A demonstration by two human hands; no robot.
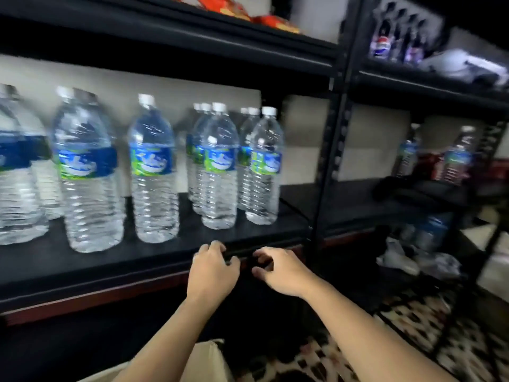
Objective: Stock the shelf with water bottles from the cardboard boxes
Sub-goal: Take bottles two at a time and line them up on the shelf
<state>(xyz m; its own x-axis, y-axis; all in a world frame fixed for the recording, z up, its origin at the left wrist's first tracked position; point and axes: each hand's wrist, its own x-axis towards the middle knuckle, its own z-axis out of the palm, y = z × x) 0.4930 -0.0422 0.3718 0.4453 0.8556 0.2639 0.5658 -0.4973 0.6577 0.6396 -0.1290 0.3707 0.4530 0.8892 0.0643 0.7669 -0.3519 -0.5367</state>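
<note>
Several clear water bottles with blue-green labels and white caps stand on the black shelf (165,257): a row from the far left to one single bottle (153,172), then two files of bottles at the right (220,172) (264,169). My left hand (212,268) and my right hand (278,271) hover side by side at the shelf's front edge, below the right-hand bottles. Both have loosely curled fingers and hold nothing. A corner of a cardboard box (203,359) shows at the bottom, under my left forearm.
A black upright post (330,161) divides this shelf from a second rack on the right holding two more water bottles (457,158), cola bottles (382,42) above and wrapped bottles below. Red snack packs (228,6) lie on the top shelf. Patterned floor (413,326) at lower right.
</note>
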